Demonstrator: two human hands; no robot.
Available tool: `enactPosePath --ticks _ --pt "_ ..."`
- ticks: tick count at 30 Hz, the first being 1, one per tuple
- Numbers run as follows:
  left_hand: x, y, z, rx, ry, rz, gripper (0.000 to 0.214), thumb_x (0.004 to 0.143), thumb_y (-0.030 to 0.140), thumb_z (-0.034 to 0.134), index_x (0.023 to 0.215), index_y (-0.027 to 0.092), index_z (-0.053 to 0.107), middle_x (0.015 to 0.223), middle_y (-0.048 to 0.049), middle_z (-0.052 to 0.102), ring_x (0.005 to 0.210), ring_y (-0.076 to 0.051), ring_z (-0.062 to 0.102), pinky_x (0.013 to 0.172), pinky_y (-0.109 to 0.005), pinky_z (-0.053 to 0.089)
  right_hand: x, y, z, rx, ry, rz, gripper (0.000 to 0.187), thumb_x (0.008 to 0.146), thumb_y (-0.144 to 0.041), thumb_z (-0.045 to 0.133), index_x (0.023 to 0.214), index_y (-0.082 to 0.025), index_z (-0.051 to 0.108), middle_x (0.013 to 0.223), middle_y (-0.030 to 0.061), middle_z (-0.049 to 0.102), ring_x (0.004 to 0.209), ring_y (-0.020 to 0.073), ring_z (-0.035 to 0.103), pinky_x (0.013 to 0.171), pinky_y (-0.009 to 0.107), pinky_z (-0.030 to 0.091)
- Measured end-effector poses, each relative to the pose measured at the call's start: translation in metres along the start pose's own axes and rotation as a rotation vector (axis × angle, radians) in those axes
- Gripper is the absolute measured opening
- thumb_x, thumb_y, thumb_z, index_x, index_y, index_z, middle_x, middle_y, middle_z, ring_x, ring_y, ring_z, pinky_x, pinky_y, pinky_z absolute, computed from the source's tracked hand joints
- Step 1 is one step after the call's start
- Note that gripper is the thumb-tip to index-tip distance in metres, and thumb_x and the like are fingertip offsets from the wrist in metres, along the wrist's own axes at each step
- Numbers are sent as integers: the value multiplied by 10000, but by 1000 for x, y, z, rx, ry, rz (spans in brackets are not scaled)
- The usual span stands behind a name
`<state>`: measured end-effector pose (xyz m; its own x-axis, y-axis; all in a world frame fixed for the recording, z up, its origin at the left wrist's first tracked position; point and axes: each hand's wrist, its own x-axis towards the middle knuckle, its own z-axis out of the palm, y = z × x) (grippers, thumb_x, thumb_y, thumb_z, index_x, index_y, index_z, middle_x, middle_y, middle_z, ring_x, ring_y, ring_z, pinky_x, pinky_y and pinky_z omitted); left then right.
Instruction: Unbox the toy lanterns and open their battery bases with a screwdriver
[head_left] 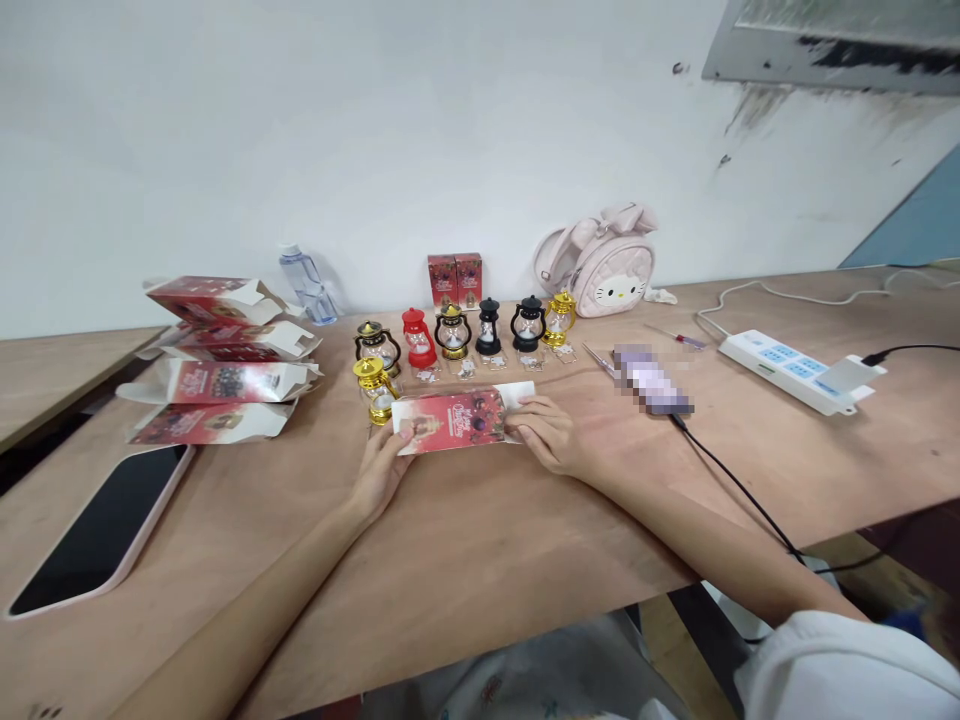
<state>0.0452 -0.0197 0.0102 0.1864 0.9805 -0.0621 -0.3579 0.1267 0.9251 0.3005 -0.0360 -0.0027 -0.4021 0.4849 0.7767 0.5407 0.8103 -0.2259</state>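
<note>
A flat red printed carton (454,420) lies on the wooden table (480,540) in front of me. My left hand (384,468) grips its left end, thumb on top. At the carton's right end my right hand (546,433) pinches the edge with curled fingers. Just behind the carton stands a row of small toy lanterns (465,335) in gold, red and black. One gold lantern (375,388) sits right beside the carton's left corner.
Several flattened red cartons (221,385) lie stacked at the left, with a phone (105,530) in a pink case nearer me. Two upright red boxes (454,280), a water bottle (306,285) and a pink bag (600,265) stand at the wall. A power strip (787,370) and black cable (735,490) lie to the right.
</note>
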Motion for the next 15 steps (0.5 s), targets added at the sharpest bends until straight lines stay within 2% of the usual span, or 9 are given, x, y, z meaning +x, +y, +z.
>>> enactPosePath --ticks 4,7,9,11,13,15 --pt "0 -3 -1 35 -61 14 505 589 406 778 1006 166 623 982 -72 691 991 -269 626 906 -389 488 -1 2 4 -1 2 125 244 931 -253 395 1039 -186 603 867 91 659 847 207 602 797 385 497" --pt "-1 -3 -1 27 -62 22 535 603 419 767 1050 172 608 1008 -73 685 997 -271 625 909 -394 483 -2 3 4 83 15 243 256 924 -295 437 1110 -184 573 933 92 643 878 197 591 799 345 484" --pt "-1 -3 -2 46 -70 23 523 608 419 765 1041 172 605 1002 -69 685 984 -268 630 907 -395 482 -2 3 2 153 -17 290 219 905 -325 466 983 -188 619 879 73 637 834 187 582 778 322 472" --pt "-1 -4 -3 94 -96 34 524 610 419 767 1043 175 599 1005 -67 682 971 -263 633 907 -391 480 0 3 2 228 -62 364 236 876 -336 490 766 -182 631 740 43 603 727 169 553 696 291 455" --pt "-1 -4 -5 145 -132 57 533 613 417 769 1055 180 590 1031 -67 674 973 -256 631 908 -378 478 1 3 4 343 -64 498 272 834 -343 524 634 -176 604 641 14 556 641 145 513 622 264 426" --pt "0 -6 -6 176 -170 80 539 622 414 766 1073 189 575 1068 -68 659 990 -251 624 900 -364 481 2 2 8 508 -3 670 250 769 -364 588 612 -171 614 619 -6 554 608 131 504 595 250 414"
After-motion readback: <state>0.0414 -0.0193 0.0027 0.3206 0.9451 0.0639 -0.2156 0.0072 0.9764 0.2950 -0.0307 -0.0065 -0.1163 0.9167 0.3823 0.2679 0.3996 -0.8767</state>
